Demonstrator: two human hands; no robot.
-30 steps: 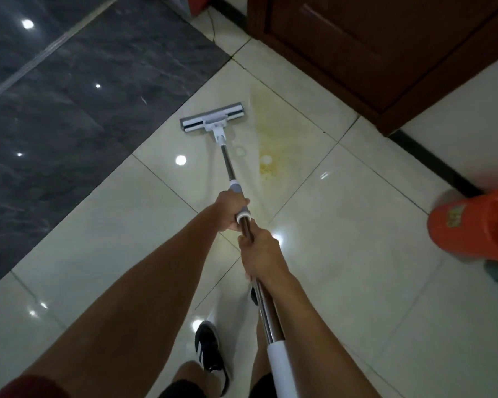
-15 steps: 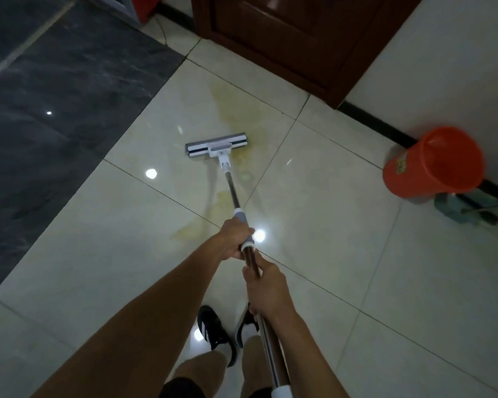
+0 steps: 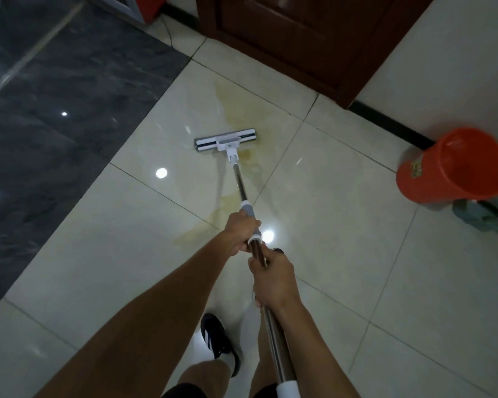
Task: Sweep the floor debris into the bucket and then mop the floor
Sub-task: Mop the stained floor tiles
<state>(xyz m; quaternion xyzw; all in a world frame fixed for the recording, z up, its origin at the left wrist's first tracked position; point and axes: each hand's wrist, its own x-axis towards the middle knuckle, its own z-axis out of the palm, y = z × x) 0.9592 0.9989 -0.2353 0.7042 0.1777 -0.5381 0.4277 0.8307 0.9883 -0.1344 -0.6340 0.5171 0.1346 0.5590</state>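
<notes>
Floor is glossy cream tile [image 3: 342, 225] with thin dark grout lines running diagonally; several ceiling-light reflections on it. Dark grey marble-look slab [image 3: 55, 116] takes the 9–11 o'clock side, its edge cutting diagonally from top centre to lower left. Dark brown wooden door [image 3: 299, 33] at 12–1 o'clock, cream wall [image 3: 457, 67] with black skirting [image 3: 391, 122] running toward 3 o'clock. Yellowish smear [image 3: 236, 110] on the tile, spreading from near the door down past the mop head to about centre frame. Flat mop head [image 3: 226, 140] sits flat on the tile just above centre, right end on the smear; metal mop pole [image 3: 242, 185] runs back toward 6 o'clock. Left hand [image 3: 240, 235] wrapped round the grey collar of the pole, right hand [image 3: 273, 278] gripping the pole just behind it, both tight on it. Orange bucket [image 3: 454, 170] at 3 o'clock against the skirting, upright, well apart from the mop head; a teal dustpan-like item [image 3: 480, 216] just below it, partly cut off. Black sneaker [image 3: 216, 337] at 6 o'clock. Red object [image 3: 148, 4] at 11 o'clock, cropped.
</notes>
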